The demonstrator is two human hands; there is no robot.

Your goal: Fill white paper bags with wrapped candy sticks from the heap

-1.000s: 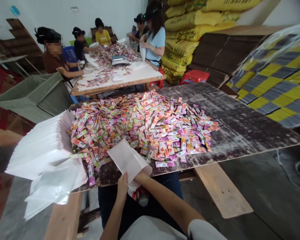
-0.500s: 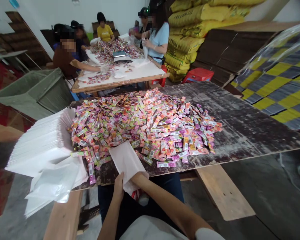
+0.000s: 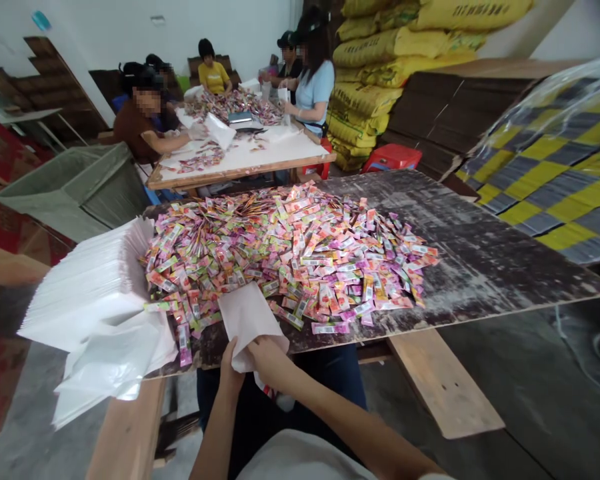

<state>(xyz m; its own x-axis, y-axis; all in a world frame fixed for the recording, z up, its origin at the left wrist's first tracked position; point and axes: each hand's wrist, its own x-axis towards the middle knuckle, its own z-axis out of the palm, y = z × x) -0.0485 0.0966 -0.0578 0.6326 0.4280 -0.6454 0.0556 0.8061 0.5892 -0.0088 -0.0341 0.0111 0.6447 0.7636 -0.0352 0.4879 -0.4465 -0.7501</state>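
A flat white bag lies at the near edge of the dark table, its open end towards me. My left hand grips the bag's near left edge, thumb on top. At the mouth of the bag, my right hand has its fingers curled against the material; the fingertips are partly hidden. Just beyond the bag spreads a big heap of small pink, orange, green and purple stick sachets. To the left stands a thick stack of white bags, with a clear plastic bag lying on its near end.
The dark wooden table extends to the right. Behind it, several people work at a white table with more sachets. A grey-green bin stands left. Yellow sacks, red stools and a checkered stack are right.
My right hand has drawn back from inside the bag's mouth to its edge, fingers now curled. My left hand has shifted slightly left. The view has tilted slightly.
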